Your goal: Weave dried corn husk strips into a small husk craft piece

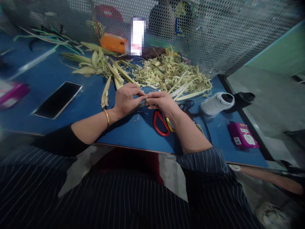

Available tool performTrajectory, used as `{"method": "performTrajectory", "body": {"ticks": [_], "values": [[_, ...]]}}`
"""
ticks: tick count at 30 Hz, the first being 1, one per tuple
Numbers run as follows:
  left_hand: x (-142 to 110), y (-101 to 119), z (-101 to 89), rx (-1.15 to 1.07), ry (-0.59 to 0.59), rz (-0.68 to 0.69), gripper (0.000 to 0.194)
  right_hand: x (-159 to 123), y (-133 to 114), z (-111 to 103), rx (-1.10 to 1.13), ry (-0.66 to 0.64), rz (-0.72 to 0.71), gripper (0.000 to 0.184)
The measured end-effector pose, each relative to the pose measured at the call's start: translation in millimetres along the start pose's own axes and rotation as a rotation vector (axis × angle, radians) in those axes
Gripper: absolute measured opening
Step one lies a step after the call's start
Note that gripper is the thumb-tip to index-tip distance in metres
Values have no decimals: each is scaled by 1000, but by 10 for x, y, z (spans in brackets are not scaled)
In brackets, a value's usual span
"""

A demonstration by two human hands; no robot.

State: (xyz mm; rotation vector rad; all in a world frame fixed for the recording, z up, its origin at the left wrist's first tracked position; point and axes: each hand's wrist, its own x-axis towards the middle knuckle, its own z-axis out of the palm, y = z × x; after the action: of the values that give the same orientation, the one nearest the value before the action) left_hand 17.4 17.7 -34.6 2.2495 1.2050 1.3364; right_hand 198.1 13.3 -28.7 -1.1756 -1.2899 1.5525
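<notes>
My left hand (125,99) and my right hand (162,102) meet fingertip to fingertip over the blue table (133,135). Both are closed in a pinch. Whatever sits between the fingertips is too small to make out; a thin, dark strand seems to run below the left fingers. Just under my right wrist lie scissors with a red handle loop (161,124), partly covered by the arm, and something yellow beside it. Beyond the hands are dry corn husks (114,74) and a heap of shredded husk pieces (171,71).
A perforated metal screen (221,35) borders the far side. At right stand a white thread cone (212,105), a black cone (245,99) and a purple packet (243,135). A phone (58,99) lies left; an orange packet (113,43) sits behind. Another person's arm (269,176) shows lower right.
</notes>
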Motion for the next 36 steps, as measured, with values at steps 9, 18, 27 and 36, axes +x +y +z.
{"method": "performTrajectory", "body": {"ticks": [9, 18, 27, 36], "values": [[10, -14, 9, -22, 18, -16, 11, 4, 29, 56, -94, 28, -172, 8], [20, 22, -13, 22, 17, -52, 11, -1, -6, 79, -221, 133, -192, 9], [10, 14, 14, 4, 17, -37, 11, -9, 4, 54, -128, 45, -183, 14], [5, 30, 19, -14, 22, -60, 11, -8, 12, 50, -192, 72, -207, 16]]}}
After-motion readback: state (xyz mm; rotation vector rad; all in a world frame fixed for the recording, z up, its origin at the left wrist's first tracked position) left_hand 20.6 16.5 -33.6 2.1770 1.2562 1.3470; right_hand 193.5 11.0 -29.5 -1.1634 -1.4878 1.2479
